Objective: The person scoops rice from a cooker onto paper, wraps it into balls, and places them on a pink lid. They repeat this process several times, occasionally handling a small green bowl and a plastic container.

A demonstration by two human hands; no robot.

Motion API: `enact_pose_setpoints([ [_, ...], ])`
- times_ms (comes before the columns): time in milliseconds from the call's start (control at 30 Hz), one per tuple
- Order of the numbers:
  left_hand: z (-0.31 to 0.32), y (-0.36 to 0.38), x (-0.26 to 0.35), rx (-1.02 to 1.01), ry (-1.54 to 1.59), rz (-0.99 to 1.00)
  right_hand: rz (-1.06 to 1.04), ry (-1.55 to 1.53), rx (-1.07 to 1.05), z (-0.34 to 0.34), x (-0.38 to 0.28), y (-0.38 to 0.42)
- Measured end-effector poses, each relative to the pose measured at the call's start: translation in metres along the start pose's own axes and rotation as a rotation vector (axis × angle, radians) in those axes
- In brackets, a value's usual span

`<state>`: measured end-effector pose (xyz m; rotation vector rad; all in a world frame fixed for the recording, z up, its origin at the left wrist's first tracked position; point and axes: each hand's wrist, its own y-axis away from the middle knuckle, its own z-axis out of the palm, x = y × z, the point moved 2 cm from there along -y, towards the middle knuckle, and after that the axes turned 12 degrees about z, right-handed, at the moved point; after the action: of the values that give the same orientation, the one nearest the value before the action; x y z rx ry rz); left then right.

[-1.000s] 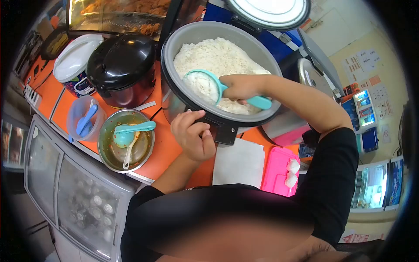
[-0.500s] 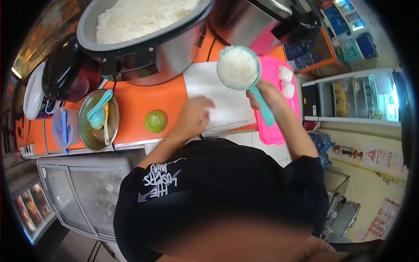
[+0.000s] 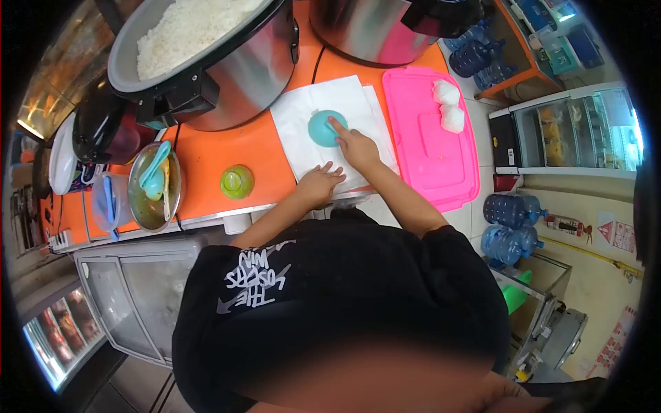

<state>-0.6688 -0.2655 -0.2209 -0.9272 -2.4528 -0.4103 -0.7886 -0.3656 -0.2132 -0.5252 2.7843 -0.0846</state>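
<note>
A turquoise rice scoop [image 3: 322, 131] is turned upside down on the stack of white paper sheets [image 3: 303, 103]. My right hand [image 3: 356, 146] grips it by the handle, one finger stretched along its back. Whatever lies under the scoop's bowl is hidden. My left hand [image 3: 321, 184] rests flat on the near edge of the paper, fingers spread and nothing in it. Beyond the paper, at the upper left, a large cooker pot [image 3: 241, 76] stands uncovered with white rice [image 3: 186, 34] inside.
A pink lid [image 3: 430, 165] carries white wrapped bundles [image 3: 451, 117] at right. A green jar [image 3: 237, 182] stands left of the paper. Further left are a metal bowl [image 3: 141, 213] with utensils and a plastic tub [image 3: 118, 196]. A second steel cooker [image 3: 365, 31] stands at the back.
My right hand has moved left and down, turning the rice-filled scoop over onto the paper. My left hand has shifted slightly and now lies flat on the sheet.
</note>
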Motion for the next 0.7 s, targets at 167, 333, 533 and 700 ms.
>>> enact_pose_setpoints([
  [167, -0.019, 0.019, 0.014, 0.318, -0.141, 0.003, -0.140, -0.244, 0.050, -0.047, 0.013, 0.018],
  [333, -0.015, 0.020, 0.023, 0.528, -0.173, -0.040, -0.058, -0.222, -0.122, -0.040, 0.035, 0.009],
  [533, -0.023, 0.013, 0.027, 0.354, -0.112, -0.130, 0.035, -0.161, -0.232, -0.032, 0.039, -0.015],
  [700, 0.010, -0.011, 0.028, 0.345, -0.126, 0.178, 0.177, -0.306, -0.367, -0.054, 0.060, 0.003],
])
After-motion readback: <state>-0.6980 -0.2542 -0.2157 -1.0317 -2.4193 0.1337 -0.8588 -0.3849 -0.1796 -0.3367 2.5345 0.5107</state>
